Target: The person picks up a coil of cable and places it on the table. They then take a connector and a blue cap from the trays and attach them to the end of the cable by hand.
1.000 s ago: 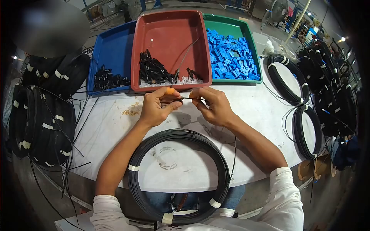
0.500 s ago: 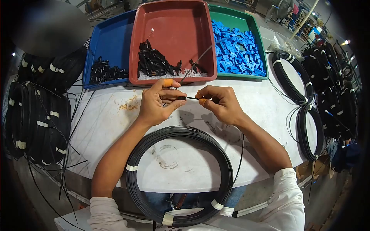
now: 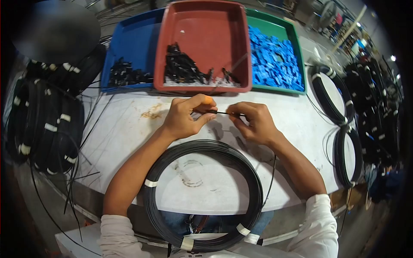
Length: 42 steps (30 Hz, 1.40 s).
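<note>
My left hand [image 3: 183, 119] pinches a small black piece [image 3: 212, 112] between thumb and fingers; its exact kind is mostly hidden. From there a short stretch of thin black cable [image 3: 222, 112] runs to my right hand [image 3: 257, 124], whose closed thumb and fingers grip it. Orange tape wraps a fingertip of my left hand. Below both hands lies a large coil of black cable [image 3: 255, 185], bound with white tape and overhanging the table's front edge. A loose cable [image 3: 270, 185] rises from the coil's right side towards my right wrist.
Behind my hands stand a blue tray [image 3: 140, 38] with black parts, a red tray [image 3: 206, 34] with black pieces and clear bits, and a green tray [image 3: 271, 23] of blue pieces. Cable coils [image 3: 51, 124] hang at left; more coils [image 3: 350, 159] lie at right.
The whole view has shifted slightly, with the trays and hands appearing further right. My left thumb and fingers have closed in around the black piece. The right fingers' orange tape has turned out of sight.
</note>
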Available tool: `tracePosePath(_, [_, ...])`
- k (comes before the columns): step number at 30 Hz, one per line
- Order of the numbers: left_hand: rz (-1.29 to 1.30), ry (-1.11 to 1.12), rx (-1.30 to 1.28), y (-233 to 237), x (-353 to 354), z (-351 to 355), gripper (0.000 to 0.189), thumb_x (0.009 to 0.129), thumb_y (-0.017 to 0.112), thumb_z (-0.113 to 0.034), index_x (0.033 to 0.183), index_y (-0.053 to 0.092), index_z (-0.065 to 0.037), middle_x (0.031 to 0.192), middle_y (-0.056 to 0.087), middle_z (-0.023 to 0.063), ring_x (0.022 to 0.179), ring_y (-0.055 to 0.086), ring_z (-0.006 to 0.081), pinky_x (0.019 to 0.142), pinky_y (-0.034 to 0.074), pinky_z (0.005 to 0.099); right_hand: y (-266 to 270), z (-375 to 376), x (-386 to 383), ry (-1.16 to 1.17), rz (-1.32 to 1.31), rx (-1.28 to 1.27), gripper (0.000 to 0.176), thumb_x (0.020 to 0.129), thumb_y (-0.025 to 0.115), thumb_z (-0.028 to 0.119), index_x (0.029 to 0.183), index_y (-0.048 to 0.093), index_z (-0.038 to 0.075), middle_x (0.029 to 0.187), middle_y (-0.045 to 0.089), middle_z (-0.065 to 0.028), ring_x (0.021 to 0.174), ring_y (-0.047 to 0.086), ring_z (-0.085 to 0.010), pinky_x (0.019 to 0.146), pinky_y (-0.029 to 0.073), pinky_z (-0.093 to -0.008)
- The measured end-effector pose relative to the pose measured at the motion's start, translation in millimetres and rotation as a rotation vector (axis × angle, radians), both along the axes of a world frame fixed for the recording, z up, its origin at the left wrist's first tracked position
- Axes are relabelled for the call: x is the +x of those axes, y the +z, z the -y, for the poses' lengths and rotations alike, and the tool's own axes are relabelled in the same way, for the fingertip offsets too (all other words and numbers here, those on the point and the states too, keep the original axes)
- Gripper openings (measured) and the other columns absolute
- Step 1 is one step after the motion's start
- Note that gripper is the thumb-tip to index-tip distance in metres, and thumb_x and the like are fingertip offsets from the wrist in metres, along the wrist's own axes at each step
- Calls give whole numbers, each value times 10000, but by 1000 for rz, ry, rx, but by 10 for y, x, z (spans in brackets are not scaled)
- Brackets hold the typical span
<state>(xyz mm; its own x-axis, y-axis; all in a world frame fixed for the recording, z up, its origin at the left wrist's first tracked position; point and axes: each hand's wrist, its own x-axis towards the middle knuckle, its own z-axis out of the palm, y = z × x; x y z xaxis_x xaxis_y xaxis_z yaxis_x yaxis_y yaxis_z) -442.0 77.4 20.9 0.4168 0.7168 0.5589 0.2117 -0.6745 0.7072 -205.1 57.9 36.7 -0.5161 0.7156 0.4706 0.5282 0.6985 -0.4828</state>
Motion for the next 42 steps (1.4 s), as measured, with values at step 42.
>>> tracePosePath(42, [-753, 828, -16, 510, -1897, -1603, 261, 789, 728, -63, 1043, 688, -18, 910, 730, 132, 859, 718, 227, 793, 546, 346, -179, -51, -6, -80, -127, -255, 205, 824, 655, 53, 1022, 694, 14, 902, 707, -146, 741, 683, -282, 668, 535, -348])
